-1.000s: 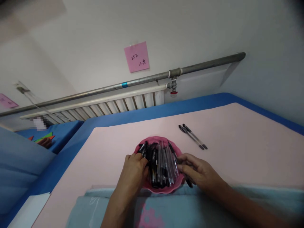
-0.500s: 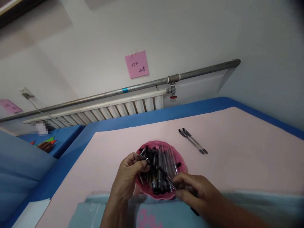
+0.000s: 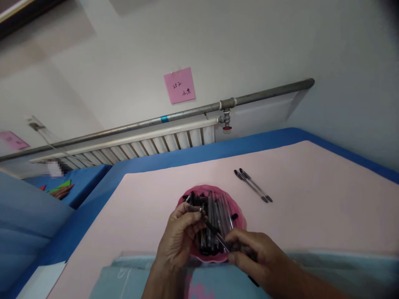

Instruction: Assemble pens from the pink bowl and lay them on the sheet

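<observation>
Between my left hand's (image 3: pixel 178 232) thumb and fingers is a small silvery pen tip (image 3: pixel 201 209). My right hand (image 3: pixel 252 253) grips a pen barrel (image 3: pixel 222 241) with a black rubber grip, slanting up to the left. The barrel's front end is close against the pen tip; whether they touch I cannot tell. A black end of something sticks out below my right palm. Under both hands is a pink basket (image 3: pixel 214 258) holding black pen parts and clear tubes (image 3: pixel 222 209). My left hand hides part of its left side.
Two capped pens (image 3: pixel 254 185) lie on the pink table cover (image 3: pixel 311 199) beyond the basket. Light blue cloth (image 3: pixel 140 274) runs along the near edge. A radiator (image 3: pixel 168 141) and pipe line the wall. Another person's hand (image 3: pixel 60 192) is at far left.
My left hand has moved right with the pen tip, towards the pen barrel. The barrel in my right hand has dipped slightly, and its front end is now close to the tip.
</observation>
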A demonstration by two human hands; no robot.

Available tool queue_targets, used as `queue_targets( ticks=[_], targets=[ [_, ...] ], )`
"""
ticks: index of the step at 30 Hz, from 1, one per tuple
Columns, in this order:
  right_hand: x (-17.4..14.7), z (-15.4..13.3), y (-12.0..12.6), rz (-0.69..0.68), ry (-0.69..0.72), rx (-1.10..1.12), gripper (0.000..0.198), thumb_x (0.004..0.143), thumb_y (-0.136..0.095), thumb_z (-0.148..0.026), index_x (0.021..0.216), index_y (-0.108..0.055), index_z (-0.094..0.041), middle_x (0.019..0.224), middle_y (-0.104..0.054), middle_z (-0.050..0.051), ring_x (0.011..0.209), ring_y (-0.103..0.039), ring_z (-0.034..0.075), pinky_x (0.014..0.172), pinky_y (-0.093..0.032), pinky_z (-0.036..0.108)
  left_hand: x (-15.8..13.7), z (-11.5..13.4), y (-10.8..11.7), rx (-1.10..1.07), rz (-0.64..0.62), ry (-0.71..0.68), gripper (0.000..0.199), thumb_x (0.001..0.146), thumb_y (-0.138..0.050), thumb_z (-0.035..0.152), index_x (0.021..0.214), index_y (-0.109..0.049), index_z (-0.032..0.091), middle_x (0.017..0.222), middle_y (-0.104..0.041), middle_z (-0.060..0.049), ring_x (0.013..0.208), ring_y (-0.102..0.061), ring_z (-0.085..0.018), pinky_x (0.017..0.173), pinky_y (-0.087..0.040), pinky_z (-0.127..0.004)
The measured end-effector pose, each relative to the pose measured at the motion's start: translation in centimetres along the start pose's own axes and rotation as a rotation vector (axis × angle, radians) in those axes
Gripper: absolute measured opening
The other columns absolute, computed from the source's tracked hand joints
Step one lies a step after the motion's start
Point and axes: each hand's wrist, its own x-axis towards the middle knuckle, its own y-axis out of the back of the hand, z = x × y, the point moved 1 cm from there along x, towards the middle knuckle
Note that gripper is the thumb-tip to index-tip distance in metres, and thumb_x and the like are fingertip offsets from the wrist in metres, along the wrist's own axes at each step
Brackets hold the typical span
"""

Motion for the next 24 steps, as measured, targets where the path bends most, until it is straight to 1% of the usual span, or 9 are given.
queue_targets(
  ticks=[5,10,14,18,24],
  targets=[
    [-0.1,-0.1,-0.1,0.009,0.018,0.023,0.007,0.076,-0.050,-0.022,0.074,-0.056,-0.020,0.054,-0.041,-0.006,0.049,-0.037,0.010,0.047,-0.029,0.021,0.2,-0.3,0.2,-0.030,-0.016,0.021,0.019,0.058,-0.076,0.012,0.070,-0.061,0.016,0.071,-0.067,0.000,0.067,-0.063,-0.012,0.064,-0.048,-0.023],
    [0.0,0.4,-0.1,0.030,-0.012,0.048,0.008,0.077,-0.050,-0.025,0.075,-0.057,-0.021,0.053,-0.043,-0.005,0.048,-0.038,0.010,0.046,-0.029,0.021,0.1,-0.7,0.0,-0.066,-0.035,0.058,0.026,0.061,-0.075,0.013,0.085,-0.066,0.017,0.077,-0.069,-0.002,0.072,-0.063,-0.013,0.068,-0.049,-0.025],
    [0.1,0.5,-0.2,0.053,-0.005,0.057,0.009,0.078,-0.049,-0.027,0.075,-0.056,-0.021,0.052,-0.040,-0.006,0.047,-0.037,0.010,0.046,-0.029,0.021,0.2,-1.0,-0.1,-0.074,-0.013,0.063,0.022,0.058,-0.077,0.015,0.078,-0.067,0.015,0.077,-0.070,-0.003,0.071,-0.063,-0.014,0.069,-0.050,-0.026],
    [0.2,0.5,-0.3,0.047,0.009,0.046,0.011,0.080,-0.049,-0.029,0.076,-0.054,-0.021,0.054,-0.042,-0.006,0.048,-0.039,0.010,0.046,-0.031,0.021,0.2,-1.2,-0.1,-0.050,0.007,0.066,0.021,0.058,-0.078,0.016,0.075,-0.066,0.014,0.074,-0.068,-0.002,0.067,-0.062,-0.012,0.064,-0.049,-0.023],
    [-0.1,1.0,-0.4,0.152,0.089,-0.133,0.012,0.082,-0.050,-0.030,0.082,-0.059,-0.021,0.062,-0.056,-0.002,0.055,-0.048,0.012,0.054,-0.037,0.023,0.2,-1.4,-0.1,0.014,0.011,0.049,0.020,0.058,-0.078,0.017,0.074,-0.066,0.013,0.071,-0.066,-0.002,0.065,-0.061,-0.012,0.065,-0.049,-0.024]
  ],
)
